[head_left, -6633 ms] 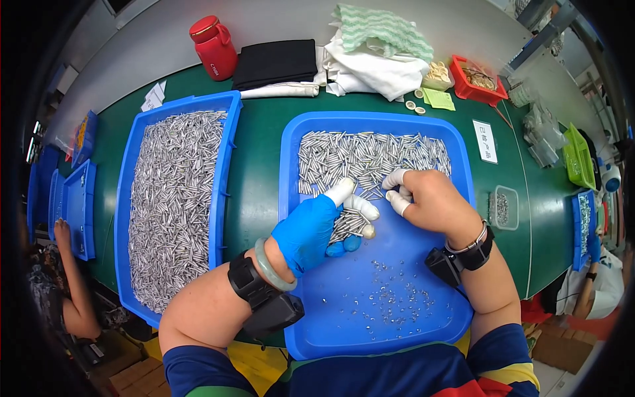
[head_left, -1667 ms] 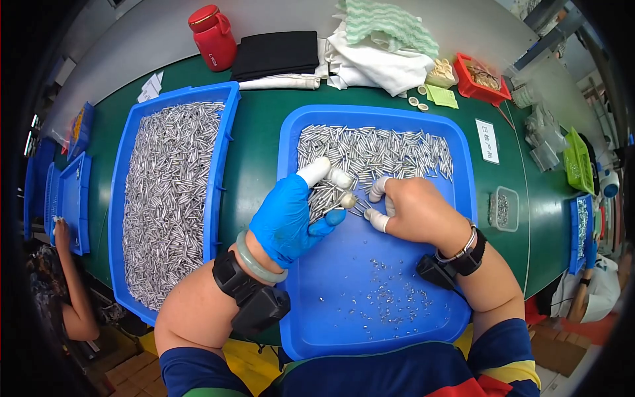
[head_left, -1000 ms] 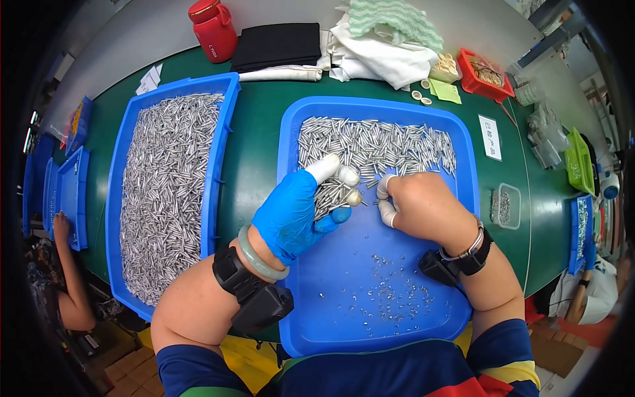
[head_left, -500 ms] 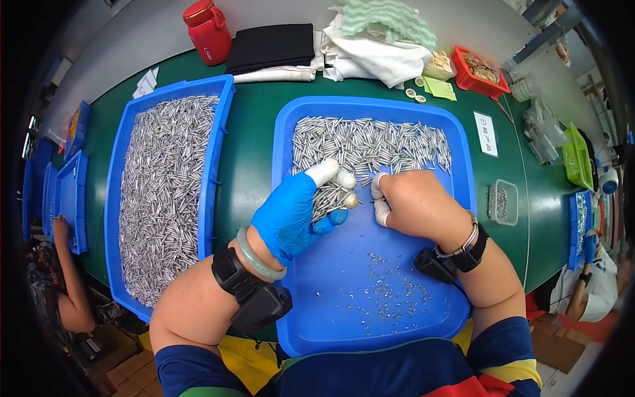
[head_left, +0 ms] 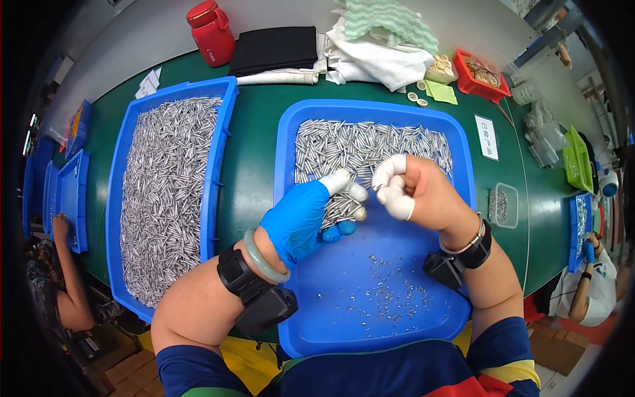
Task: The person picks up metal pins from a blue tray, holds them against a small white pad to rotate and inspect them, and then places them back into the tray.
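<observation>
My left hand (head_left: 297,215), in a blue glove with white cots on some fingertips, is cupped around a bunch of small silver metal pins (head_left: 339,208). It hovers over the left part of a blue tray (head_left: 374,245). Close beside it, my right hand (head_left: 417,188) has its white-cotted thumb and fingers pinched together; what lies between them is too small to make out. Beyond both hands, a layer of loose pins (head_left: 377,142) covers the tray's far end. Tiny shiny bits (head_left: 390,288) are scattered over its near half.
Left stands a long blue bin (head_left: 210,192) full of pins. A red flask (head_left: 211,33), black cloth (head_left: 274,51) and white cloths (head_left: 377,58) lie along the back. At right are a red basket (head_left: 479,78), a label card (head_left: 486,137) and a small clear box (head_left: 504,205). Other people sit at both sides.
My right hand has lifted off the tray's pins and turned, its pinched fingertips now facing the left hand. My left hand has shifted slightly right and nearer, still holding the pins.
</observation>
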Demonstrator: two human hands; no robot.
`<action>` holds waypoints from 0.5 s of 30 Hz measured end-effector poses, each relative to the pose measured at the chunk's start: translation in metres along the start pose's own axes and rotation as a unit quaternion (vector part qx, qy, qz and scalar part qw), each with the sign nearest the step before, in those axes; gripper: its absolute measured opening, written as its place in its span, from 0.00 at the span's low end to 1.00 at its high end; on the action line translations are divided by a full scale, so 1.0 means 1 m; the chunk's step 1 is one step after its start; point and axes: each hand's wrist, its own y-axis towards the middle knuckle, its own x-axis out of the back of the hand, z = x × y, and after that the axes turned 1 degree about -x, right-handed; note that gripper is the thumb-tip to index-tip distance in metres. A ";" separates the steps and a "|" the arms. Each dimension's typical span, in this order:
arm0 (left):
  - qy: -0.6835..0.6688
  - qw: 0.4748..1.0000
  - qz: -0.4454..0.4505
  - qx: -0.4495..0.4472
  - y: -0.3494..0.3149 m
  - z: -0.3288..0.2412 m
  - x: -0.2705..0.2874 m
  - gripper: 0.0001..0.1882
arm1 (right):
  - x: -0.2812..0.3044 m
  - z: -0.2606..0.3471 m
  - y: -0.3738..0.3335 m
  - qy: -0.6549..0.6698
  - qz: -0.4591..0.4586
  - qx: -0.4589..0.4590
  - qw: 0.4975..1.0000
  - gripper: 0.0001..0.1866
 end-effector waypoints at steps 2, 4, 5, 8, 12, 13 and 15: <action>-0.039 0.999 0.027 -0.009 0.004 0.004 0.002 0.14 | -0.016 0.010 -0.001 0.000 0.009 0.021 1.000 0.06; -0.057 0.997 0.041 -0.012 0.004 0.003 0.000 0.14 | -0.016 0.011 -0.001 0.001 0.012 0.031 0.999 0.05; -0.058 0.998 0.022 -0.016 0.003 0.002 0.001 0.14 | -0.010 0.008 0.001 -0.086 -0.023 0.021 0.996 0.05; -0.058 0.998 -0.016 -0.024 -0.001 -0.003 -0.001 0.14 | -0.003 -0.003 0.005 -0.255 -0.091 0.000 0.963 0.04; -0.082 0.995 -0.039 -0.043 -0.002 -0.003 0.000 0.13 | -0.012 -0.016 0.009 -0.433 -0.057 0.093 0.895 0.04; -0.074 0.996 -0.031 -0.042 -0.003 -0.003 0.001 0.13 | -0.013 -0.019 0.010 -0.457 -0.062 0.103 0.881 0.04; -0.057 0.997 -0.015 -0.041 -0.003 -0.004 0.002 0.13 | -0.014 -0.022 0.011 -0.505 -0.070 0.125 0.851 0.06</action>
